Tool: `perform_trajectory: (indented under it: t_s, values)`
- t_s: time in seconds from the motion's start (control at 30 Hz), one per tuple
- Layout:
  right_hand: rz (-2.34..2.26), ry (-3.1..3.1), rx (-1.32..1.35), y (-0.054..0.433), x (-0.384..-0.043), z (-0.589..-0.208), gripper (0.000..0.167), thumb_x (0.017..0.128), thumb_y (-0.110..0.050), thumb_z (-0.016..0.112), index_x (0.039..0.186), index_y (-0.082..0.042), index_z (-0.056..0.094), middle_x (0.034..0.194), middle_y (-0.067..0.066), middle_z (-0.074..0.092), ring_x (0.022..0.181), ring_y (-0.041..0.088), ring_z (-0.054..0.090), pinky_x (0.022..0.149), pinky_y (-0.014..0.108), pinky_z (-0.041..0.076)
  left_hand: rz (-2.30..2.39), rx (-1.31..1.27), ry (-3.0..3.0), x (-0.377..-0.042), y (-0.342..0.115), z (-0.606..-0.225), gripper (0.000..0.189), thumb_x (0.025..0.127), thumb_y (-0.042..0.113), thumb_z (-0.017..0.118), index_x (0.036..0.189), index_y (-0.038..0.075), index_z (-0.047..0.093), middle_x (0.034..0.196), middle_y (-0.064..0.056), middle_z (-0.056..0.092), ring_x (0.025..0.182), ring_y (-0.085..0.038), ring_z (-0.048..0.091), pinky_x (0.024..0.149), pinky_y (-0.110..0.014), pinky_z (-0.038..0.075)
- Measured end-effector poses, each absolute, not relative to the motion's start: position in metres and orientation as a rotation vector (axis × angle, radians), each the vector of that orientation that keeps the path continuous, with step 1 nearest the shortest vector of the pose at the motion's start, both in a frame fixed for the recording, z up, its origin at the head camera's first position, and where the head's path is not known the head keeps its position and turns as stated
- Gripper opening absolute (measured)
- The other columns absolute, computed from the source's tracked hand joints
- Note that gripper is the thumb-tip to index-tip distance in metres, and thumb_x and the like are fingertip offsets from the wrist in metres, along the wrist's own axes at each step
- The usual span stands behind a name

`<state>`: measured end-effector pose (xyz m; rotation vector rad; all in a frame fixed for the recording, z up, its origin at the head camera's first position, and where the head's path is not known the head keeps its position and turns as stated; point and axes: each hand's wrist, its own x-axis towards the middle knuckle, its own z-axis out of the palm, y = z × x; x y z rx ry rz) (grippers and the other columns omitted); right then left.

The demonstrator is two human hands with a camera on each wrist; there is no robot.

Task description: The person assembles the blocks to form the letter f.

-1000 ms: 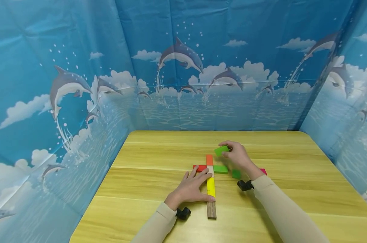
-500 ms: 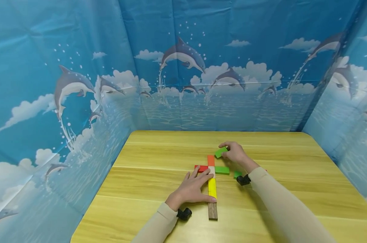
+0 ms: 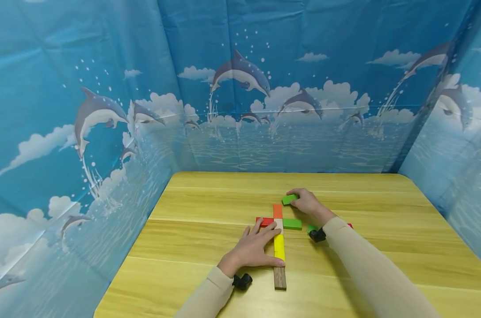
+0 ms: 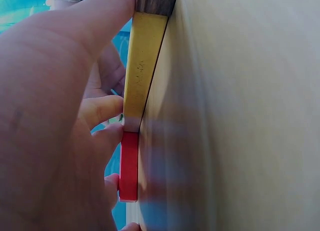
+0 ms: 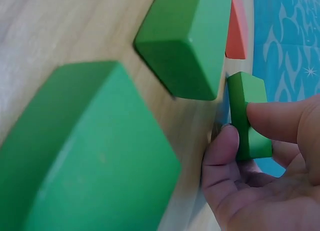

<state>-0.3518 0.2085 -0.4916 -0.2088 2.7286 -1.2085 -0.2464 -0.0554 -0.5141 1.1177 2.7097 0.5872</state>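
A cross of wooden blocks lies on the table: orange block (image 3: 277,211) on top, pale block (image 3: 278,226) at the centre, red block (image 3: 264,222) and green block (image 3: 292,224) as arms, then yellow block (image 3: 279,246) and dark brown block (image 3: 280,279) below. My left hand (image 3: 253,250) rests spread over it, fingertips on the red and pale blocks, thumb where yellow meets brown. Just beyond the orange block's right side, my right hand (image 3: 307,202) pinches another green block (image 5: 257,91) between thumb and fingers, close over the table.
A loose green block (image 3: 311,229) sits right of the cross, partly behind the right wrist camera (image 3: 318,235). A reddish block (image 3: 350,225) peeks out past the right sleeve. Behind the table (image 3: 208,190) hangs a blue dolphin-print curtain (image 3: 240,145).
My right hand has lowered its green block a little toward the table and turned it to lie flatter. My left hand stays on the cross. The head view has shifted slightly.
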Motion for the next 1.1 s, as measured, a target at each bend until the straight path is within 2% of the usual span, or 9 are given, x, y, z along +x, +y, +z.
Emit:
perform_trajectory:
  t_s: [0.17, 0.27, 0.33, 0.4, 0.47, 0.53, 0.63, 0.87, 1.1]
  values:
    - [-1.249, 2.698, -0.197, 0.209, -0.354, -0.491, 0.040, 0.103, -0.005, 0.051, 0.143, 0.000, 0.052, 0.127, 0.026, 0.054, 0.083, 0.027, 0.054, 0.068, 0.036, 0.049, 0.584, 1.114, 2.714, -0.248, -0.054, -0.515, 0.095, 0.081, 0.081, 0.057, 0.159, 0.034, 0.030, 0.167, 0.011, 0.015, 0.154, -0.030, -0.001, 0.117, -0.065, 0.008]
    - [-1.262, 2.714, -0.213, 0.210, -0.354, -0.491, 0.040, 0.102, -0.003, 0.052, 0.142, 0.001, 0.053, 0.131, 0.030, 0.050, 0.073, 0.030, 0.055, 0.063, 0.036, 0.050, 0.582, 1.116, 2.710, -0.249, -0.053, -0.515, 0.096, 0.081, 0.082, 0.056, 0.159, 0.034, 0.030, 0.167, 0.011, 0.014, 0.154, -0.030, -0.002, 0.117, -0.064, 0.008]
    - [-1.230, 2.759, -0.233, 0.210, -0.354, -0.493, 0.038, 0.101, -0.002, 0.053, 0.140, 0.000, 0.056, 0.138, 0.035, 0.043, 0.083, 0.036, 0.057, 0.070, 0.041, 0.051, 0.582, 1.120, 2.707, -0.249, -0.053, -0.515, 0.096, 0.081, 0.082, 0.056, 0.159, 0.033, 0.030, 0.167, 0.011, 0.014, 0.154, -0.030, -0.002, 0.117, -0.065, 0.008]
    - [-1.192, 2.809, -0.252, 0.210, -0.355, -0.496, 0.037, 0.100, -0.002, 0.055, 0.137, -0.002, 0.059, 0.145, 0.038, 0.033, 0.103, 0.044, 0.055, 0.082, 0.050, 0.052, 0.581, 1.125, 2.708, -0.249, -0.053, -0.516, 0.096, 0.081, 0.082, 0.055, 0.159, 0.033, 0.030, 0.167, 0.011, 0.014, 0.154, -0.031, -0.001, 0.117, -0.065, 0.008]
    - [-1.149, 2.851, -0.285, 0.210, -0.356, -0.498, 0.036, 0.100, -0.001, 0.055, 0.135, -0.003, 0.061, 0.149, 0.040, 0.025, 0.123, 0.050, 0.044, 0.095, 0.059, 0.046, 0.580, 1.125, 2.710, -0.249, -0.053, -0.517, 0.096, 0.081, 0.083, 0.055, 0.159, 0.033, 0.030, 0.167, 0.011, 0.014, 0.154, -0.031, -0.001, 0.117, -0.065, 0.009]
    - [-1.120, 2.881, -0.307, 0.208, -0.357, -0.499, 0.035, 0.100, 0.000, 0.056, 0.134, -0.004, 0.064, 0.150, 0.039, 0.026, 0.136, 0.052, 0.032, 0.103, 0.064, 0.039, 0.575, 1.125, 2.716, -0.249, -0.053, -0.518, 0.096, 0.081, 0.083, 0.054, 0.159, 0.034, 0.030, 0.167, 0.011, 0.014, 0.154, -0.031, -0.001, 0.117, -0.065, 0.009]
    - [-1.097, 2.903, -0.337, 0.206, -0.358, -0.500, 0.034, 0.099, 0.001, 0.057, 0.131, -0.005, 0.066, 0.149, 0.039, 0.029, 0.138, 0.054, 0.028, 0.104, 0.066, 0.036, 0.563, 1.126, 2.724, -0.249, -0.053, -0.518, 0.097, 0.080, 0.084, 0.054, 0.159, 0.034, 0.030, 0.167, 0.012, 0.014, 0.154, -0.031, -0.001, 0.117, -0.065, 0.010]
    - [-1.093, 2.894, -0.357, 0.199, -0.358, -0.499, 0.034, 0.098, 0.001, 0.059, 0.130, -0.006, 0.068, 0.146, 0.029, 0.044, 0.138, 0.048, 0.035, 0.108, 0.064, 0.035, 0.564, 1.126, 2.724, -0.249, -0.053, -0.517, 0.097, 0.080, 0.083, 0.054, 0.159, 0.033, 0.030, 0.167, 0.011, 0.015, 0.154, -0.031, 0.000, 0.117, -0.066, 0.010]
    - [-1.098, 2.882, -0.419, 0.194, -0.360, -0.499, 0.034, 0.098, 0.001, 0.061, 0.130, -0.006, 0.068, 0.142, 0.026, 0.050, 0.136, 0.046, 0.040, 0.107, 0.062, 0.037, 0.564, 1.116, 2.719, -0.249, -0.054, -0.516, 0.096, 0.081, 0.083, 0.055, 0.159, 0.033, 0.030, 0.167, 0.011, 0.015, 0.154, -0.031, -0.001, 0.117, -0.065, 0.010]
